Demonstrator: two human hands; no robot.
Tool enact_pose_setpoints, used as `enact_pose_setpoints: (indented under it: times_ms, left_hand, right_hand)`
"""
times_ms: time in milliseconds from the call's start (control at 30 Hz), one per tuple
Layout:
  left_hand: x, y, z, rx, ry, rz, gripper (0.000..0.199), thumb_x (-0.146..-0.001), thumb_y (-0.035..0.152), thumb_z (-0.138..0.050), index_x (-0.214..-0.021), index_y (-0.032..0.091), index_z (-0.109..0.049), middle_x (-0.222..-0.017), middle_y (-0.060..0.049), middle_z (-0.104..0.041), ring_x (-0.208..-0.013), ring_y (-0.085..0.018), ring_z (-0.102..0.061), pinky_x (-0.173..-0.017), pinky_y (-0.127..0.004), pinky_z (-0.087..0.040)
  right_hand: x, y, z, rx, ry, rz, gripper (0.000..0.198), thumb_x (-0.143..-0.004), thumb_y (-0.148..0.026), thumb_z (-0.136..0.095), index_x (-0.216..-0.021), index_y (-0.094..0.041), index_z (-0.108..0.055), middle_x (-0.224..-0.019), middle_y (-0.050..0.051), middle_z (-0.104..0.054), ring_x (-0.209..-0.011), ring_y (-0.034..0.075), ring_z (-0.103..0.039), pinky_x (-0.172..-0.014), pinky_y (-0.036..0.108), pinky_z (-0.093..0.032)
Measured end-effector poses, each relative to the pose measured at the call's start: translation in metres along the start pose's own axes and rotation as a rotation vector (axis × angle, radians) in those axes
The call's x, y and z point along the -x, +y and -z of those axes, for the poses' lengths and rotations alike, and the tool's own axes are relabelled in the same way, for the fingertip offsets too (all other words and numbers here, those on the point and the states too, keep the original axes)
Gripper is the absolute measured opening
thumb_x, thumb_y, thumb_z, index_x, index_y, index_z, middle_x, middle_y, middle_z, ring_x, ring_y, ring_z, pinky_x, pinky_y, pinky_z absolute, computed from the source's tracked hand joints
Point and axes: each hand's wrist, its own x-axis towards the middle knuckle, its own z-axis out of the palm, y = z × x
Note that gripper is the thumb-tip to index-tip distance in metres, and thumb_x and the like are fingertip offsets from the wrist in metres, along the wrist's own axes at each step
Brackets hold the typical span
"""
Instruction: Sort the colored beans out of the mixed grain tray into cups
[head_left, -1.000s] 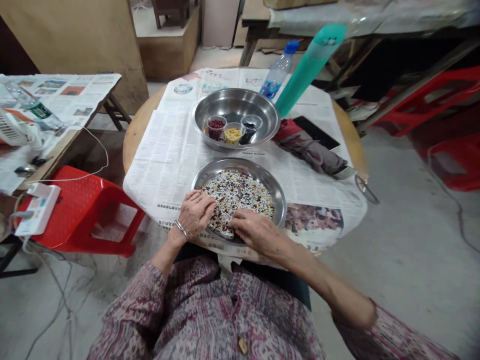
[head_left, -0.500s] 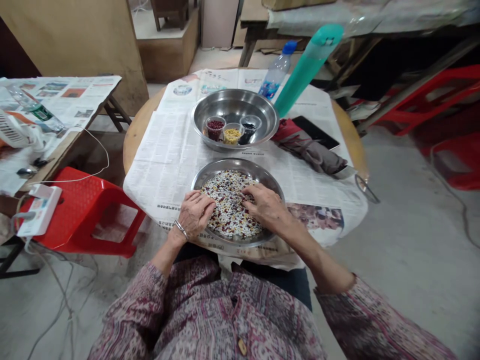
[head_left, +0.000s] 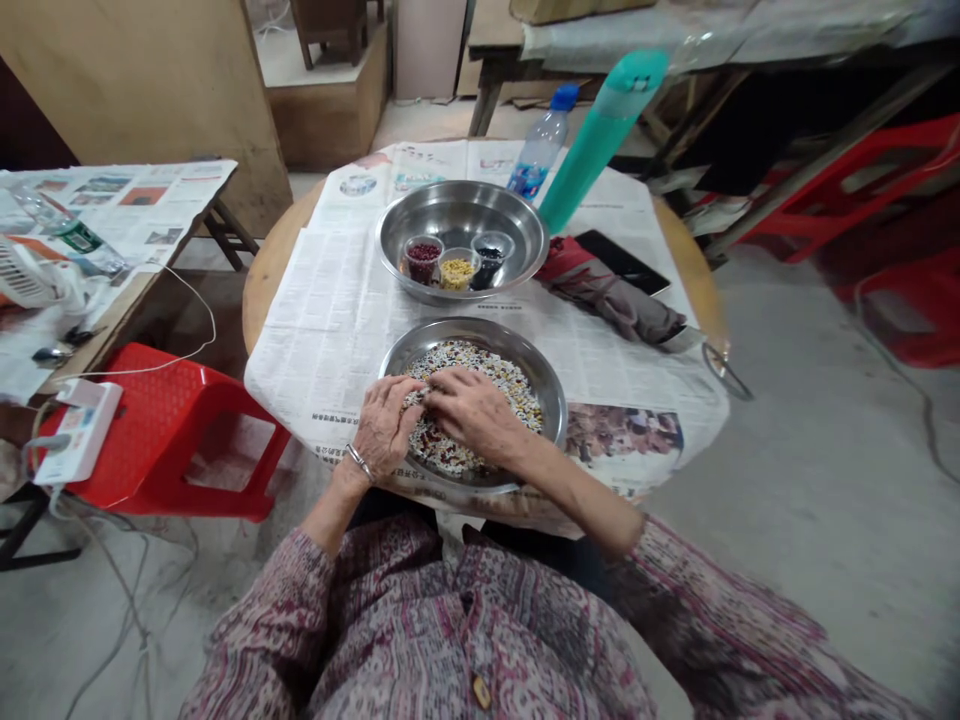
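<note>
Round worktop [head_left: 259,290] is covered with newspaper [head_left: 315,325]. Metal basin [head_left: 465,208] is set on its far half, shallow metal pan [head_left: 553,405] on its near half, slightly apart. Mixed grains and beans [head_left: 469,355] are spread in the pan, white, yellow, red and dark together. Right hand [head_left: 480,415] is laid over the pan, fingers bent and narrow, tips beside the left hand; whether anything is pinched cannot be told. Left hand [head_left: 384,425] is rested at the pan's left rim, fingers close together; contents hidden. In the basin, red [head_left: 424,252], yellow [head_left: 457,272] and dark [head_left: 490,260] pieces are kept in separate clear cups. Judged from that, some parting by kind is done; most of the pan's load is left mixed.

Around: red stool [head_left: 157,440] at left, topped by a power strip [head_left: 81,440]. On the far right of the worktop, teal tube [head_left: 600,145], folded umbrella [head_left: 619,295], bottle [head_left: 541,150], flat black device [head_left: 622,262]. Cups are fenced by the basin wall; part of the pan is hidden by the hands.
</note>
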Motion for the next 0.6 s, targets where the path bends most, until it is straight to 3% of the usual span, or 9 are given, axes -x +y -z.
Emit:
enact_pose_setpoints:
  times_ms: [133, 233, 367, 600]
  left_hand:
    - [0.000, -0.001, 0.000, 0.006, -0.001, -0.007, 0.027, -0.100, 0.029, -0.037, -0.120, 0.020, -0.054, -0.119, -0.009, -0.062, -0.118, -0.022, -0.052, -0.107, -0.041, -0.039]
    - [0.000, -0.001, 0.000, 0.006, 0.000, -0.010, 0.027, -0.101, 0.029, -0.038, -0.119, 0.019, -0.055, -0.118, -0.010, -0.062, -0.117, -0.022, -0.053, -0.106, -0.041, -0.039]
    - [-0.001, 0.000, 0.000, -0.012, -0.011, -0.011, 0.028, -0.100, 0.029, -0.037, -0.118, 0.019, -0.056, -0.117, -0.010, -0.063, -0.115, -0.022, -0.054, -0.105, -0.041, -0.040]
    - [-0.002, 0.001, 0.001, -0.003, -0.010, -0.016, 0.028, -0.100, 0.029, -0.037, -0.117, 0.020, -0.057, -0.116, -0.009, -0.063, -0.113, -0.022, -0.055, -0.104, -0.041, -0.041]
  right_hand:
    - [0.022, 0.037, 0.020, 0.081, 0.028, -0.228, 0.021, -0.091, -0.019, -0.049, -0.098, -0.018, -0.068, -0.113, 0.013, -0.064, -0.110, 0.028, -0.052, -0.090, 0.043, -0.048]
    - [0.045, 0.047, 0.034, 0.062, -0.027, -0.271, 0.026, -0.089, -0.030, -0.055, -0.112, -0.018, -0.063, -0.118, 0.014, -0.061, -0.108, 0.028, -0.055, -0.090, 0.043, -0.049]
    - [0.064, 0.039, 0.040, 0.040, -0.137, -0.286, 0.038, -0.081, -0.037, -0.064, -0.115, -0.021, -0.057, -0.111, 0.012, -0.062, -0.102, 0.028, -0.060, -0.084, 0.040, -0.050]
    - [0.045, 0.015, 0.020, -0.297, -0.102, -0.320, 0.023, -0.076, -0.012, -0.053, -0.096, -0.022, -0.057, -0.090, 0.005, -0.066, -0.085, 0.021, -0.061, -0.077, 0.034, -0.048]
